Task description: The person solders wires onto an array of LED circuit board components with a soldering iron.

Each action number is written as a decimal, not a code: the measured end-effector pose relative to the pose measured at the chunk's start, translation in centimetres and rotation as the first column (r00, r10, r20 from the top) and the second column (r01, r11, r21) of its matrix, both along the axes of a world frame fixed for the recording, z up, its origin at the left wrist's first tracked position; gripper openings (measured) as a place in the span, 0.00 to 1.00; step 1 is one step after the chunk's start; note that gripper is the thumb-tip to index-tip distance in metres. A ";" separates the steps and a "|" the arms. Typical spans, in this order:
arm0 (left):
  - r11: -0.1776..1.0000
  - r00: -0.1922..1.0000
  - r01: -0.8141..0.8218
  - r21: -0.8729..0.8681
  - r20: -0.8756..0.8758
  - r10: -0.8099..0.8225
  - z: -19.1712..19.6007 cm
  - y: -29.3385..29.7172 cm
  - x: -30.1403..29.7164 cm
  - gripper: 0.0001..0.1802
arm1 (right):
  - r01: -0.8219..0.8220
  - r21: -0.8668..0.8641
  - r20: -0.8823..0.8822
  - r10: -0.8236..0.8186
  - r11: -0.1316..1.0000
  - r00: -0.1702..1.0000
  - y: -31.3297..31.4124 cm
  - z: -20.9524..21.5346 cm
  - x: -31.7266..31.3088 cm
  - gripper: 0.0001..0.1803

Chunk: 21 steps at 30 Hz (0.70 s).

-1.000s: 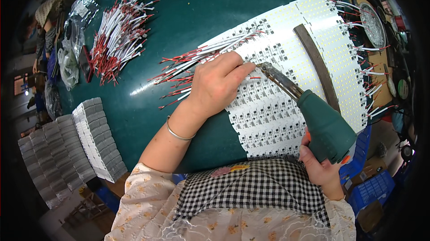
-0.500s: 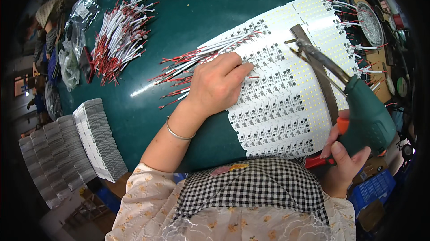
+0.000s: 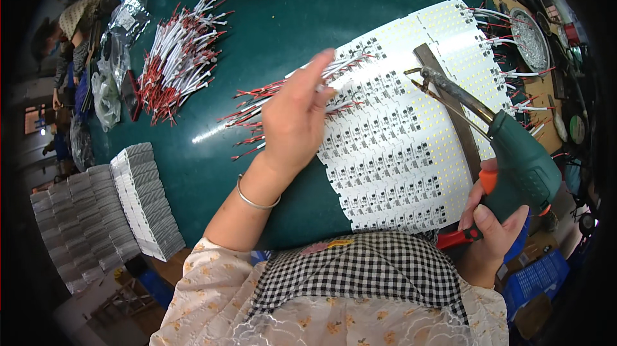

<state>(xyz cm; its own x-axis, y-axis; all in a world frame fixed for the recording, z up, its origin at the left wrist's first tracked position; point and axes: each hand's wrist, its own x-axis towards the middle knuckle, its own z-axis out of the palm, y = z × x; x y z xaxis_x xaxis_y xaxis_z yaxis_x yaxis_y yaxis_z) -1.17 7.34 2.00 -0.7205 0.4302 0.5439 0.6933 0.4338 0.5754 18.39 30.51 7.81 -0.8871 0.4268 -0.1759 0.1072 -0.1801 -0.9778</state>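
Note:
My left hand (image 3: 294, 121) hovers over the left side of white LED circuit boards (image 3: 379, 172), index finger and thumb apart, the other fingers curled. Beneath and beside it lies a loose bunch of red-and-white wires (image 3: 247, 107), partly hidden by the hand. My right hand (image 3: 491, 233) grips a green soldering gun (image 3: 524, 156) with an orange trigger. Its metal tip points up and left above the boards, beside a dark flat bar (image 3: 459, 111) lying across them. Next to that hand is a red-and-black handle (image 3: 457, 238); what it belongs to is unclear.
A large heap of wires (image 3: 180, 56) lies on the green table (image 3: 276, 31) at left. Stacked boards (image 3: 144, 201) stand at the lower left. A round metal dish (image 3: 529, 38) sits at the far right, near wired board ends. Another person (image 3: 74, 31) is at upper left.
My left hand has lifted and shifted slightly left off the boards, its index finger now stretched out. The soldering gun stays in my right hand, nearly in place.

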 end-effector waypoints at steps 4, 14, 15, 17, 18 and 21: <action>0.979 0.991 0.114 -0.166 0.081 -0.102 -0.4 1.0 0.4 0.21 | -0.049 -0.056 0.013 0.050 0.997 0.999 0.0 -0.3 0.1 0.35; 0.953 0.984 0.156 -0.259 0.120 -0.128 -0.6 1.0 0.4 0.20 | -0.090 -0.105 0.074 0.098 0.990 0.992 -0.3 -0.7 0.0 0.35; 0.968 0.986 0.147 -0.202 0.111 -0.126 -0.8 1.0 0.5 0.19 | -0.096 -0.110 0.070 0.104 0.989 0.992 -0.3 -0.7 0.0 0.35; 0.978 0.990 0.126 -0.169 0.082 -0.113 -0.8 1.1 0.4 0.18 | -0.102 -0.117 0.067 0.111 0.988 0.992 -0.4 -0.7 0.0 0.35; 0.985 0.993 0.111 -0.130 0.054 -0.104 -1.0 1.3 0.3 0.17 | -0.092 -0.117 0.066 0.100 0.989 0.993 -0.5 -0.8 0.0 0.35; 0.984 0.996 0.087 -0.155 -0.001 -0.088 -1.3 1.4 0.3 0.17 | -0.083 -0.110 0.069 0.091 0.990 0.993 -0.5 -0.9 0.0 0.35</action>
<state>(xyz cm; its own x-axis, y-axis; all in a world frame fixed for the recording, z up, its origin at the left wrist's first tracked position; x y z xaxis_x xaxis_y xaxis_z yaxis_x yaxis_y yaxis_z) -0.88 8.77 0.74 -0.6725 0.5706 0.4713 0.7367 0.4549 0.5004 18.38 30.00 6.95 -0.9030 0.3235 -0.2827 0.1984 -0.2697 -0.9423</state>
